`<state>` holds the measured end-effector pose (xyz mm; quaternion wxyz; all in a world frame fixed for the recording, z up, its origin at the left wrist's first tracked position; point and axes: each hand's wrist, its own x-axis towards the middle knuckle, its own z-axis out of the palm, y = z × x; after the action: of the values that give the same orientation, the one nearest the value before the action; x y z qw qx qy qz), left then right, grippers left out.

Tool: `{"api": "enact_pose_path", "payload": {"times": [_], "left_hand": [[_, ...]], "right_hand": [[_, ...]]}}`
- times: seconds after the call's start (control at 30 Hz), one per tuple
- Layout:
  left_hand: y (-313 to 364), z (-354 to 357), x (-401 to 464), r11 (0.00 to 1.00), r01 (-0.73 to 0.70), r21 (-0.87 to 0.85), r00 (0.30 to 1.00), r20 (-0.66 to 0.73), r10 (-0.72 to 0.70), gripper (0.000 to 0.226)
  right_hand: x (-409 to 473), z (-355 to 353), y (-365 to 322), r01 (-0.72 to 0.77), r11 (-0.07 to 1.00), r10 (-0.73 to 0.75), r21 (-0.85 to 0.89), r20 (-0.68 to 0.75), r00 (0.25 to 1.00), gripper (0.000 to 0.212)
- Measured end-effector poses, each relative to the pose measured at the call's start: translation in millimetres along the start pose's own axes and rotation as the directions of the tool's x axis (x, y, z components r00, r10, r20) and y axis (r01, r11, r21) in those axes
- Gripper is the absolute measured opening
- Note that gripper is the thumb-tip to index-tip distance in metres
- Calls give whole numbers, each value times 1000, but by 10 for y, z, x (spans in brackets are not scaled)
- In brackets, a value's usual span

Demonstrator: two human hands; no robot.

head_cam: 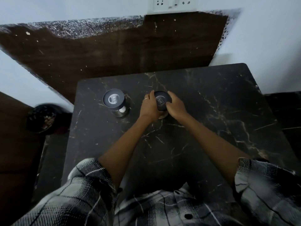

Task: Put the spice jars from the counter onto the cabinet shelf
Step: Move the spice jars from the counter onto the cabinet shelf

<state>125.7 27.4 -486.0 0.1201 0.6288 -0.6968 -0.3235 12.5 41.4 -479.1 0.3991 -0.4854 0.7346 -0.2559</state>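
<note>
Two spice jars with dark round lids stand on a black marble counter (195,128). The left jar (114,100) is glass with something white inside and stands free. The right jar (162,100) sits near the counter's middle, gripped from both sides: my left hand (149,108) wraps its left side and my right hand (176,106) its right side. Its body is mostly hidden by my fingers; only the lid shows. No cabinet shelf is in view.
Behind the counter is a dark brown wooden surface (114,51) against a white wall with a socket plate (172,4). A dark bowl-like object (44,118) sits low at the left, blurred.
</note>
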Motion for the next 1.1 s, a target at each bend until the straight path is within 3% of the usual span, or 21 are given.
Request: {"api": "enact_pose_path", "payload": {"times": [0.23,0.47,0.7,0.9,1.1], "left_hand": [[53,-127,-100,996,13,-85,995,-95,-21,94],[479,-770,-169,961,-197,-193,938,-324,127,91],[1208,-1703,-380,878,-436,-197,803,-526,281,87],[1785,-2327,-663,774,-537,-335,757,-596,268,96],[2117,-2653,-878,595,-620,-512,754,-598,272,61]], "right_hand": [[-36,-109,-85,23,999,-22,31,-12,1000,47],[-173,-576,-709,247,941,-212,230,-168,963,37],[-605,-1158,-1619,502,758,-372,417,-356,857,38],[-1004,-1636,-2111,664,528,-514,530,-423,746,36],[-1273,-1809,-2207,675,423,-582,605,-389,714,32]]}}
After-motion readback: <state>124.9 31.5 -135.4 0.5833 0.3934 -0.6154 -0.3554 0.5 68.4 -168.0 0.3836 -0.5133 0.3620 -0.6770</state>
